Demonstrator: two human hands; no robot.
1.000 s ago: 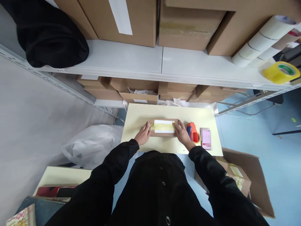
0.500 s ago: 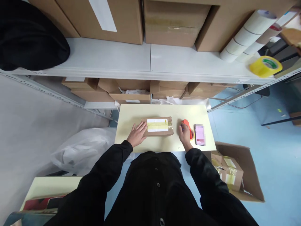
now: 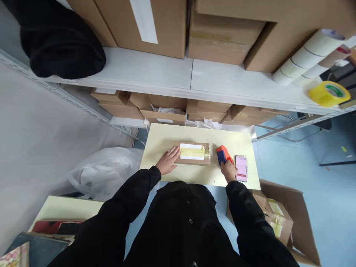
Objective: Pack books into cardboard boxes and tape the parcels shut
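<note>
A small cardboard box (image 3: 191,162) lies flat on the pale yellow table (image 3: 161,131), with a white label (image 3: 191,151) and clear yellowish tape across its top. My left hand (image 3: 168,160) rests with fingers stretched out on the box's left end. To the right of the box, my right hand (image 3: 229,170) is closed around an orange and blue tape dispenser (image 3: 223,154). The hand hides the dispenser's near end. Just right of that hand lies a phone (image 3: 241,168) with a pink screen.
Behind the table stands a grey shelf (image 3: 144,74) with large cardboard boxes (image 3: 219,37), a black cloth item (image 3: 63,44) and a yellow tape roll (image 3: 329,93). An open carton (image 3: 303,222) with packed boxes stands at right. A white plastic bag (image 3: 108,170) lies at left.
My right hand has left the box's right end and taken hold of the tape dispenser, now turned with its blue side showing. My left hand has flattened onto the box's left end.
</note>
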